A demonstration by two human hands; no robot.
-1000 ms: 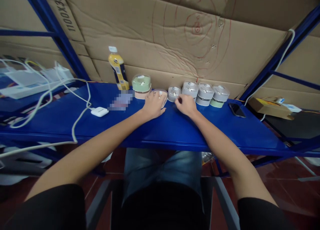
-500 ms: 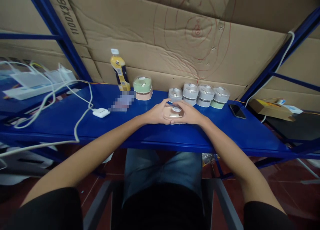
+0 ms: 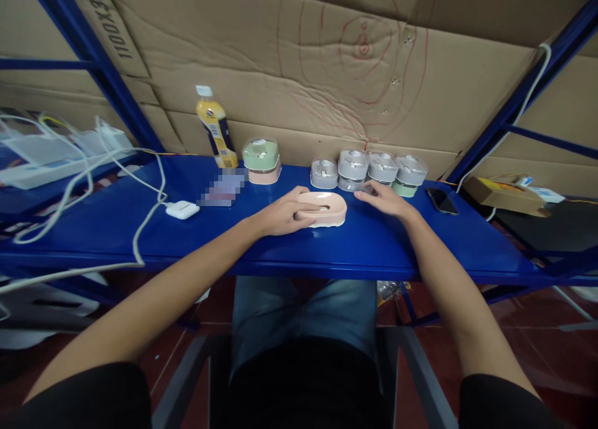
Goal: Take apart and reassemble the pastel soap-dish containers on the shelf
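Note:
A pink oval case with a recessed top and a dark slot lies on the blue tabletop in front of me. My left hand grips its left end, with one finger reaching over the recess. To the right, my right hand is lifted off the case. Between its thumb and fingers it pinches a clear lid, hard to make out against the grey cases behind. At the back stand a single grey case and stacked clear-lidded cases. A green case sits on a pink one further left.
A yellow drink bottle and a white earbud case are on the left, beside white cables. A phone lies at right near an open cardboard box. Cardboard walls the back.
The clear lid has come off the pink case, leaving its recess and slot exposed. My right hand has moved right with it, while my left hand stays on the case.

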